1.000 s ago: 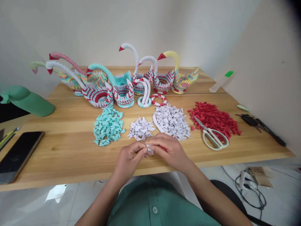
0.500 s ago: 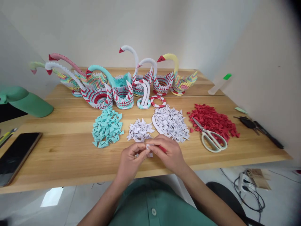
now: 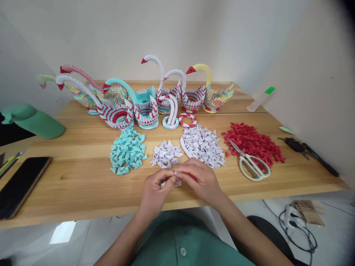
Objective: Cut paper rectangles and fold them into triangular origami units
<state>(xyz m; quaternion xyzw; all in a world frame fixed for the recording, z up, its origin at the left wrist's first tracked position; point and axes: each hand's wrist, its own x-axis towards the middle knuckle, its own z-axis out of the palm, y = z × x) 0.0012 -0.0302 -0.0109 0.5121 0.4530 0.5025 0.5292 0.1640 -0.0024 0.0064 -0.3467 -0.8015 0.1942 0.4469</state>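
Near the table's front edge my left hand (image 3: pixel 155 187) and my right hand (image 3: pixel 202 181) meet, thumbs and forefingers closed on a small white piece of paper (image 3: pixel 176 173). Fingertips hide most of it, so its folds cannot be made out. Something red (image 3: pixel 193 177) shows under the fingers of my right hand. Below the fingertips, white paper (image 3: pixel 178 183) lies partly covered on the table. Just beyond my hands is a small heap of folded white paper triangles (image 3: pixel 165 154), with a larger white heap (image 3: pixel 203 147) to its right.
Turquoise triangles (image 3: pixel 127 151) lie left, red triangles (image 3: pixel 253 144) right under white-handled scissors (image 3: pixel 253 166). Folded-paper swans (image 3: pixel 116 114) and a red-and-white paper ring (image 3: pixel 188 120) stand behind. A phone (image 3: pixel 23 184), green bottle (image 3: pixel 36 121) and keys (image 3: pixel 294 144) lie at the sides.
The white piece between my fingertips has turned or been folded, and less of it shows. My hands stay nearly in place; the whole view has shifted slightly.
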